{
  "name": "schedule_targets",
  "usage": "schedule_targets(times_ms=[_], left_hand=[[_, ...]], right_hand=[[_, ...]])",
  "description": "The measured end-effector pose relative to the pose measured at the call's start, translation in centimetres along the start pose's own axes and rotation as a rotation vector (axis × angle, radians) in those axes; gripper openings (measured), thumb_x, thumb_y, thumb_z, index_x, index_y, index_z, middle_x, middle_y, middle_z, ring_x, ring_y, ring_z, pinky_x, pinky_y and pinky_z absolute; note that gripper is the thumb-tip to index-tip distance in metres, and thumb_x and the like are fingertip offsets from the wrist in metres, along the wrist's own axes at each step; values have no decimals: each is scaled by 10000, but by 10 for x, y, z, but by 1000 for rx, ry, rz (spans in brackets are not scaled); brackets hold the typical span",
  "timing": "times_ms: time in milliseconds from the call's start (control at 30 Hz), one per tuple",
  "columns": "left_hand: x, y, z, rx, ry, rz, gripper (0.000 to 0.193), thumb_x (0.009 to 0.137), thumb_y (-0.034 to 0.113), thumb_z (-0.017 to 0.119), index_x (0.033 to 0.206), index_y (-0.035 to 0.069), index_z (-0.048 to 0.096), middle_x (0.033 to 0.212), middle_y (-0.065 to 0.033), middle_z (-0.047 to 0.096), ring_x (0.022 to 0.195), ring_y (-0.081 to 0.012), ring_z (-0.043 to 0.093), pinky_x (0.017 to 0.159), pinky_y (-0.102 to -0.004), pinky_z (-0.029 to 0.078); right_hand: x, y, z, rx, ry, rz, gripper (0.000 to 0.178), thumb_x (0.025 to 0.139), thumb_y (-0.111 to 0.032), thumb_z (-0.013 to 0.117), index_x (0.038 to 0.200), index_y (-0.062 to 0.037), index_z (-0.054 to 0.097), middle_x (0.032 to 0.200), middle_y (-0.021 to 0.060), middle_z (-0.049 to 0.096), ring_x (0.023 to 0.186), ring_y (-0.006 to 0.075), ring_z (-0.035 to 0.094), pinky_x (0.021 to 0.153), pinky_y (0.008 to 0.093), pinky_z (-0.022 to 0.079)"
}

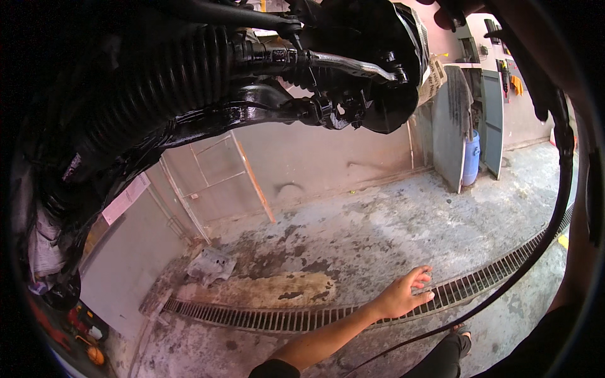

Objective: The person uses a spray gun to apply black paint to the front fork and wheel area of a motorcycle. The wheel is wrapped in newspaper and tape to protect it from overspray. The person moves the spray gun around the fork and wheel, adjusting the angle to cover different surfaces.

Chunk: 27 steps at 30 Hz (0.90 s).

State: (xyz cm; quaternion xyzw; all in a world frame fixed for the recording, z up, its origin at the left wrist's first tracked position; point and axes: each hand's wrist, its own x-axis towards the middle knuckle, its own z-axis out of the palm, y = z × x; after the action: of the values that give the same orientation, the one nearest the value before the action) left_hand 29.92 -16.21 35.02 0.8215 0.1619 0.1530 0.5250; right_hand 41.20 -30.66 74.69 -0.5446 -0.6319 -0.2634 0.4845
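Left hand [406, 294], right of lower centre: half-open, empty. Right hand [452, 14], upper right, shadowed: curled about a dark hose-fed tool [532, 66]. Upper left: black undercarriage parts [265, 104].

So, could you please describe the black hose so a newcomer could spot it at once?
Find the long slatted drain curving across the grey floor. Near its right end, the black hose crosses in front, sweeping in one long arc from the upper right to the lower edge. Unlike the drain, it is a single dark, unbroken line.

The rod [353, 63] is glossy metal; the dark hose [563, 201] looks smooth, probably rubber.
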Motion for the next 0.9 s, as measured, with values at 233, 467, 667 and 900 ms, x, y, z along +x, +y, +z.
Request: schedule_targets(times_ms=[233,467,667,900], left_hand=[[-3,2,-4,8,14,21,796,969,344,738,1582,60,316,1444,-207,561,1285,-301,584,1089,-440,471],[-2,-3,-6,8,49,20,790,971,318,743,1580,55,314,1440,-208,561,1270,-299,590,1079,-438,480],[1,-7,-5,-4,71,37,792,970,317,746,1580,54,314,1438,-208,561,1266,-302,591,1073,-442,482],[2,-5,-7,-5,93,40,791,965,306,751,1586,80,315,1428,-191,568,1264,-297,592,1058,-445,489]], right_hand=[[27,-11,3,-33,-19,10,355,990,-262,592,1181,17,701,963,145,717,804,225,709,767,373,576],[43,-17,3,-56,-37,21,340,990,-251,588,1160,15,714,946,143,719,782,221,712,754,367,579],[50,-18,-1,-73,-48,36,328,990,-241,585,1142,13,725,931,141,721,763,218,714,742,363,582],[60,-24,-6,-103,-62,88,316,989,-229,581,1121,11,739,914,139,723,741,214,717,728,358,585]])
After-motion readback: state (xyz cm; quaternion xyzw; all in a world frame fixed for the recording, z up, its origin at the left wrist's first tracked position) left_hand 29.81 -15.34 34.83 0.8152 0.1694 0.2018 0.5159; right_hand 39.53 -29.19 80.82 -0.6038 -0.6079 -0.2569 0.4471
